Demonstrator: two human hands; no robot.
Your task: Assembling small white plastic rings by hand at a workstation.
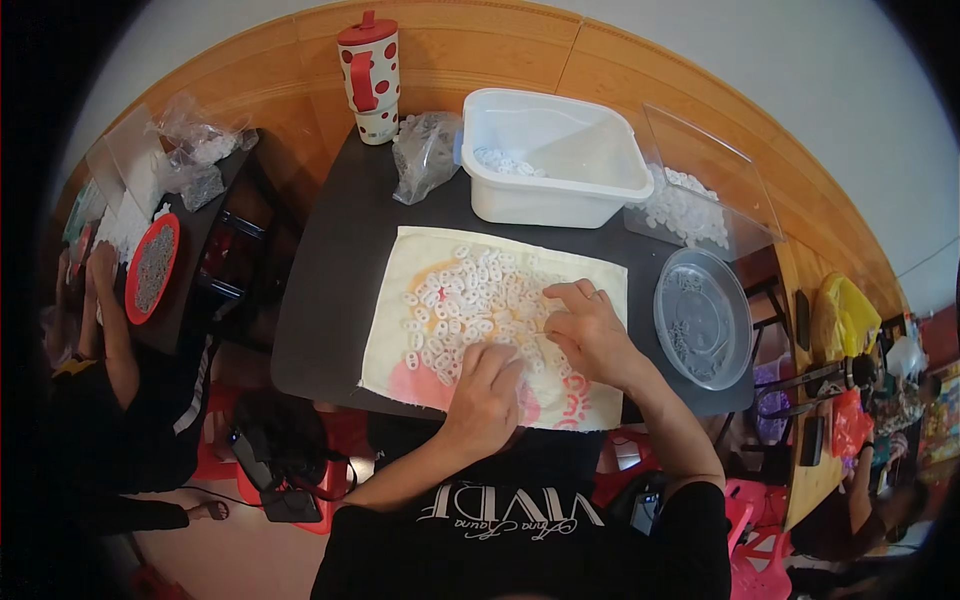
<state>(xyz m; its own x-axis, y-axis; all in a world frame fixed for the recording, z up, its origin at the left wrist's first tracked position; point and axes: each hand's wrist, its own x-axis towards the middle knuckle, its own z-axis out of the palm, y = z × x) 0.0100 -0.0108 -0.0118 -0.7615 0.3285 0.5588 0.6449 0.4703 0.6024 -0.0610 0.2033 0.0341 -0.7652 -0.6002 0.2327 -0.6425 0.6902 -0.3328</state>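
Note:
Many small white oval plastic pieces with two holes (470, 290) lie spread over a pale yellow cloth (385, 345) with pink and orange prints. My left hand (484, 402) rests at the near edge of the pieces, its fingers bent and pressed together. Whatever those fingertips may hold is hidden under them. To its right, my right hand (592, 338) reaches in over the right side of the pieces. Its fingers are bent and apart, with the tips down among the pieces, and no held thing shows.
Behind the cloth stands a white tub (555, 200) with some pieces inside. A clear bin (685, 210) of white pieces and a round clear tray (702, 320) with small grey parts sit at the right. A spotted tumbler (370, 80) and a plastic bag (425, 155) stand at the back left. Other people work nearby.

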